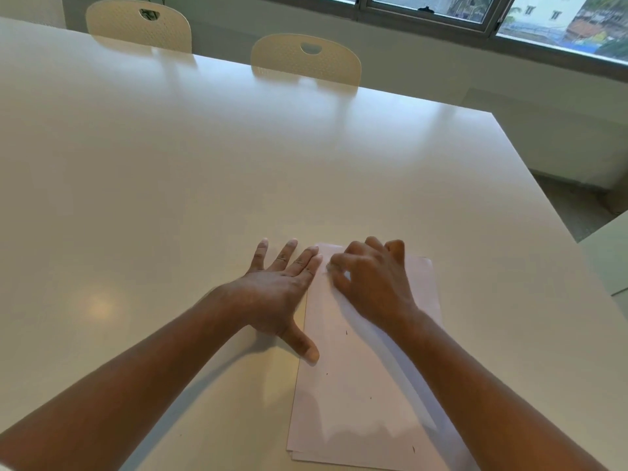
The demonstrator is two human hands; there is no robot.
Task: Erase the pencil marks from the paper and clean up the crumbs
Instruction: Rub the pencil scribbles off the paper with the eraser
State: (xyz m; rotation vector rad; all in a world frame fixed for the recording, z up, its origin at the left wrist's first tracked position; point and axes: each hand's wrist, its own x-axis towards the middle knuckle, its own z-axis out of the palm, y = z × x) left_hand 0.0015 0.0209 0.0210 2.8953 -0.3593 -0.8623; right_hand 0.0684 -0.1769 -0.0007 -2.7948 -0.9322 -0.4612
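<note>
Two bare hands work at the near edge of a glossy white table. The left hand lies flat and open on the tabletop, fingers spread toward 12 o'clock, its thumb tip and index finger resting on the left edge of the paper. This white sheet, apparently with another under it, lies at the table's 6 o'clock side and carries a few tiny dark crumbs scattered over its middle and lower part. The right hand sits on the sheet's far end at about 1 o'clock from the left hand, fingers curled and pinched together; whatever it grips is too blurred and hidden to identify. Across the table, at 11 and 12 o'clock, stand two cream chairs, and a window runs along the wall at 1 o'clock.
</note>
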